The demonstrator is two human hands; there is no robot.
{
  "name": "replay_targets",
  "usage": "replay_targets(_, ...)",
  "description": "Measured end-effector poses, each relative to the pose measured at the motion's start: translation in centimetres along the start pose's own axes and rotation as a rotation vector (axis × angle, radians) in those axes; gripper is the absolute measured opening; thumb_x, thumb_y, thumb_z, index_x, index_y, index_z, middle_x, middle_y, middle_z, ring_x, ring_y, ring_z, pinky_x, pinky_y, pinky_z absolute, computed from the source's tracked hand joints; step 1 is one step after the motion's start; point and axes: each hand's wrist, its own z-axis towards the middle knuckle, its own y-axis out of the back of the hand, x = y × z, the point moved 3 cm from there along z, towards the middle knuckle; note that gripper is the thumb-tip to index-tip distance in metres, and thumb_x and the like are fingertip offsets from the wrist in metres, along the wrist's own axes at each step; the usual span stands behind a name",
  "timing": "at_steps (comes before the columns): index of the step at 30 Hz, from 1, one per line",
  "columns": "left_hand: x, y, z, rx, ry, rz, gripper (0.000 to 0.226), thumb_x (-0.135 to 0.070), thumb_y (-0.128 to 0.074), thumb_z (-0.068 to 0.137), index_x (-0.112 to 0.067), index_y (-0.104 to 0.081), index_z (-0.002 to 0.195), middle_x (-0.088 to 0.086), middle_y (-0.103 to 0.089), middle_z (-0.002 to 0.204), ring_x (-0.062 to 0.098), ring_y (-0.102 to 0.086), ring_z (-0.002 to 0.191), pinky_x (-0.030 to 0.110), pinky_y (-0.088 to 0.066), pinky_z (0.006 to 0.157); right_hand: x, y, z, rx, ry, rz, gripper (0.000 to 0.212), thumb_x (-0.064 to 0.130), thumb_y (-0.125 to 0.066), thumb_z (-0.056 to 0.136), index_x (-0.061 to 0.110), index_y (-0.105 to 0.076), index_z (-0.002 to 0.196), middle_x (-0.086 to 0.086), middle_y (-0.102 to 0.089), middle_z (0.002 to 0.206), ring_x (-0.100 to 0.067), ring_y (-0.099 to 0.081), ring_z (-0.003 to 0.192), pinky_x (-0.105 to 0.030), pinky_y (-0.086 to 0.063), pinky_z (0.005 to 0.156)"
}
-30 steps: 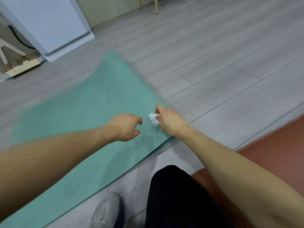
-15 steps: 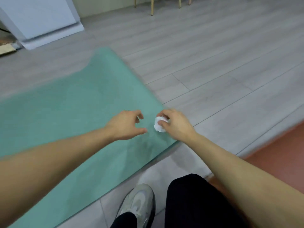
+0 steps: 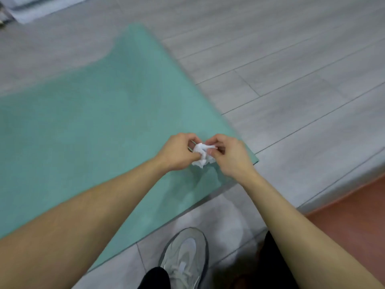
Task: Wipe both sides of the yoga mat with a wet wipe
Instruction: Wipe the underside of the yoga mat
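**Both hands pinched a crumpled wipe above the mat's corner**

The left hand (image 3: 177, 152) and the right hand (image 3: 231, 155) met just right of the frame's centre, each with curled fingers and thumb pinching the wet wipe (image 3: 202, 155) between them. The wipe was a small white wad, creased and bunched, with a ragged tail hanging below the knuckles; most of it sat in the gap between the two hands. It was held over the near right corner of the yoga mat (image 3: 93, 132); whether it touched the mat could not be told.

The mat was a flat teal sheet with a matte, finely grained face and thin edges, spreading from the hands toward the left edge and up to a rounded corner in the upper middle of the frame. It lay on a floor (image 3: 291, 69) of pale grey wood-grain planks. A grey laced sneaker (image 3: 185, 257) stood at the bottom centre, just off the mat's near edge. A reddish-brown surface (image 3: 354, 215) filled the lower right.
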Motion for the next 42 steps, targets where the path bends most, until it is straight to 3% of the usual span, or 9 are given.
replay_targets(4,2.4,0.6,0.0,-0.092,0.116,0.015,0.019,-0.012,-0.062,0.083,-0.028,-0.073,0.085,-0.005,-0.077,0.076,0.008,-0.067,0.064,0.028,-0.050,0.063,-0.7,0.4,0.8,-0.069,-0.053,0.000,0.018,0.012,-0.070,0.089,0.024,-0.075,0.101,0.009,-0.076,0.091,-0.012,-0.072,0.080,-0.040,-0.061,0.079)
replay_targets(9,2.7,-0.2,0.8,0.069,0.191,-0.301,0.030,-0.044,-0.079,0.079,-0.026,-0.075,0.103,0.003,-0.078,0.097,0.021,-0.076,0.093,0.039,-0.065,0.081,0.2,0.1,0.9,-0.075,-0.028,0.089,0.019,0.013,-0.078,0.085,0.023,-0.076,0.100,0.014,-0.072,0.083,-0.002,-0.066,0.075,-0.026,-0.058,0.074)
replay_targets(14,2.0,-0.7,2.0,0.056,0.028,-0.067,0.021,-0.041,-0.070,0.073,-0.022,-0.068,0.080,-0.013,-0.063,0.062,0.007,-0.055,0.056,0.022,-0.040,0.056,-0.1,2.2,0.4,-0.089,0.020,0.024,0.030,0.013,-0.069,0.089,0.023,-0.075,0.117,0.013,-0.071,0.100,-0.003,-0.064,0.086,-0.022,-0.053,0.080)
replay_targets(19,0.5,-0.2,3.1,-0.020,-0.102,-0.022,0.022,-0.033,-0.088,0.075,-0.029,-0.070,0.087,-0.010,-0.072,0.076,0.012,-0.067,0.070,0.032,-0.054,0.065,-0.1,2.5,0.0,-0.022,-0.112,0.120,0.053,0.061,-0.077,0.085,0.035,-0.070,0.131,0.014,-0.071,0.117,0.001,-0.067,0.102,-0.020,-0.055,0.088)
replay_targets(24,0.4,-0.1,2.8,-0.135,-0.186,0.091,0.040,-0.034,-0.086,0.073,-0.030,-0.057,0.100,-0.012,-0.070,0.089,0.014,-0.067,0.078,0.038,-0.056,0.071,0.5,1.1,2.1,-0.093,-0.117,0.011,0.019,0.031,-0.074,0.096,0.025,-0.081,0.112,0.016,-0.067,0.074,0.005,-0.062,0.067,-0.021,-0.049,0.072)
replay_targets(31,2.9,1.7,2.6,-0.214,-0.180,0.084,0.026,-0.050,-0.076,0.084,-0.024,-0.074,0.085,-0.007,-0.065,0.084,0.012,-0.061,0.079,0.039,-0.051,0.071,0.7,1.2,2.3,0.080,-0.194,0.019,0.040,0.027,-0.086,0.083,0.026,-0.074,0.121,0.011,-0.072,0.097,-0.007,-0.069,0.090,-0.023,-0.057,0.085)
replay_targets(35,3.1,2.0,2.6,-0.326,-0.105,-0.005,0.028,-0.046,-0.072,0.084,-0.021,-0.080,0.091,-0.005,-0.068,0.086,0.012,-0.068,0.080,0.042,-0.057,0.076,0.3,1.4,2.1,-0.065,-0.270,-0.092,0.012,0.021,-0.082,0.080,0.015,-0.075,0.088,0.005,-0.073,0.077,-0.016,-0.068,0.069,-0.027,-0.055,0.062)
replay_targets(38,1.5,1.9,1.9,-0.412,-0.286,0.070,0.012,-0.025,-0.075,0.087,-0.023,-0.081,0.098,-0.007,-0.068,0.087,0.012,-0.066,0.081,0.041,-0.057,0.076,0.3,1.0,2.2,-0.171,-0.312,-0.053,0.015,0.020,-0.077,0.081,0.007,-0.069,0.080,-0.009,-0.069,0.070,-0.023,-0.057,0.057,-0.027,-0.043,0.048)
replay_targets(42,0.4,0.8,1.3,-0.292,-0.522,0.294,0.028,-0.017,-0.068,0.084,-0.024,-0.082,0.107,-0.005,-0.069,0.098,0.023,-0.063,0.090,0.041,-0.054,0.082,0.8,0.8,2.6,-0.037,-0.410,0.399,0.026,0.040,-0.079,0.084,0.016,-0.079,0.095,0.000,-0.079,0.083,-0.020,-0.077,0.080,-0.037,-0.063,0.077)
